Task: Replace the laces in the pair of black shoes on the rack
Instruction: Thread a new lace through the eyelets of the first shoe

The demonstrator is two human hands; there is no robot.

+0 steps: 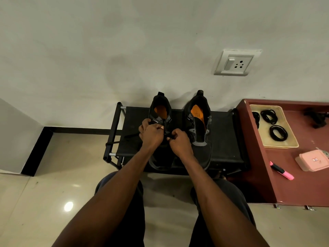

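Two black low-top fabric shoes stand side by side on the black fabric-topped rack (135, 150). The left shoe (161, 111) carries a thin black lace (130, 135); it looks limp and light, best pinched near its stiff tip. Left hand (150, 133) and right hand (179, 141) curl over that lace at the eyelets. The right shoe (200, 122) appears unlaced.

Both forearms are bare to the frame's lower edge, no sleeves showing; the left hand (151, 134) and right hand (179, 142) wear nothing; dark trousers (222, 195) cover both knees.
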